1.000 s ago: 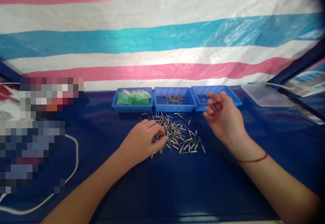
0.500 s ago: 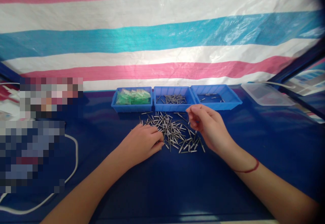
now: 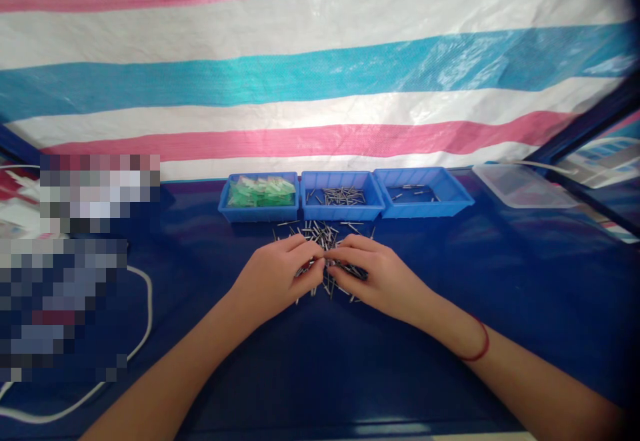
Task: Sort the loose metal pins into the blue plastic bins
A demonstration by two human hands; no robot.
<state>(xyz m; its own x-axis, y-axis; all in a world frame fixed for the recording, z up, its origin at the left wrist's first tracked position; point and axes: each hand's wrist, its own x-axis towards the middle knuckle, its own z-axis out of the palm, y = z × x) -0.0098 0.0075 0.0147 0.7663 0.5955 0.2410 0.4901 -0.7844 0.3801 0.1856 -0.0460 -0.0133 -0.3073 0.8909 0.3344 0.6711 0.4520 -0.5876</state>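
Note:
Over a loose pile of silver blind rivets (image 3: 324,231), my two hands meet with their fingertips almost touching. My left hand (image 3: 283,268) is closed in a pinch of thumb and fingers, on what looks like a blind rivet, mostly hidden. From the right, my right hand (image 3: 383,271) brings its thumb and forefinger to the same spot, also pinched. What sits between its tips is too small to make out. Both hands cover much of the pile.
Behind the pile stand three blue bins in a row: a left bin (image 3: 260,214) with green-and-clear packets, a middle bin (image 3: 345,213) with rivets, and a right bin (image 3: 425,210) with a few. A clear plastic lid (image 3: 520,186) lies at right, a white cable (image 3: 150,301) at left.
My right hand has moved left and down from near the right bin to meet my left hand. My left hand has lifted slightly and turned its fingertips toward the right.

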